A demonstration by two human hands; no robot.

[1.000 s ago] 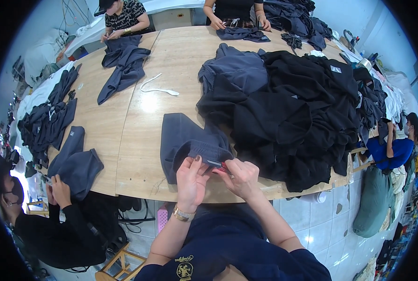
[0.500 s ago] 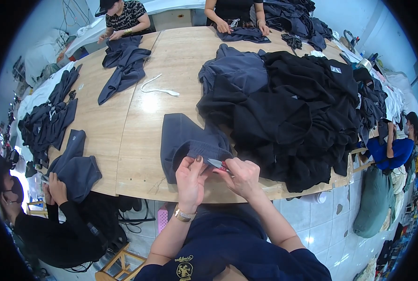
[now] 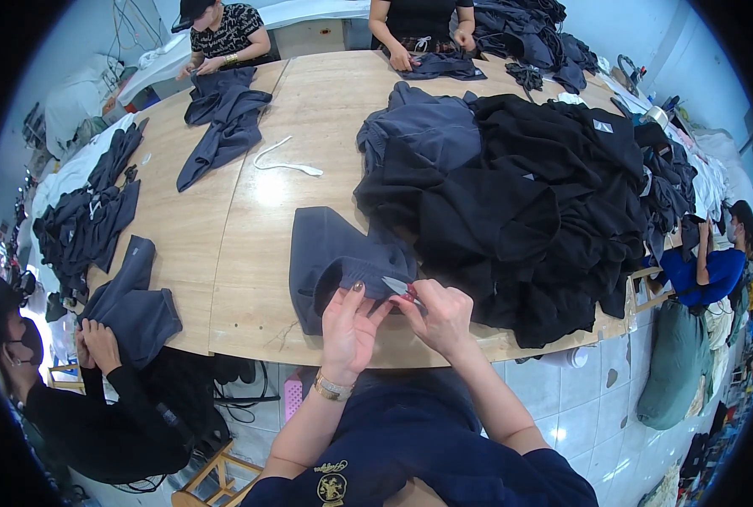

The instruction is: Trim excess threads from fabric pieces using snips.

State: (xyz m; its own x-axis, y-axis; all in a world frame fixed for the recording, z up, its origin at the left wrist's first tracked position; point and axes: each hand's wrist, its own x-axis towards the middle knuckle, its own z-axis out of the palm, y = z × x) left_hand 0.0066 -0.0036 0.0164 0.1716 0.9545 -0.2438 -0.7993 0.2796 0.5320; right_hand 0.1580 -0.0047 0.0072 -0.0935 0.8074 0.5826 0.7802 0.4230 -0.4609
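Note:
A dark grey garment (image 3: 315, 245) with a gathered elastic waistband lies on the table's near edge in front of me. My left hand (image 3: 348, 329) grips that waistband, thumb on top and fingers underneath. In my right hand (image 3: 444, 317) is a pair of red-handled thread snips (image 3: 396, 286), its pointed blades over the band beside my left fingertips. I cannot make out any thread at the blades.
Right of the garment rises a large heap of black clothes (image 3: 494, 211), with grey ones (image 3: 431, 118) behind. A white cord (image 3: 288, 167) lies mid-table (image 3: 250, 237). Co-workers handle dark garments at the left and far side; another person (image 3: 706, 270) sits at far right.
My right hand and the snips have shifted slightly right and away from me. My left hand stays on the waistband. The far co-worker's hands have moved apart.

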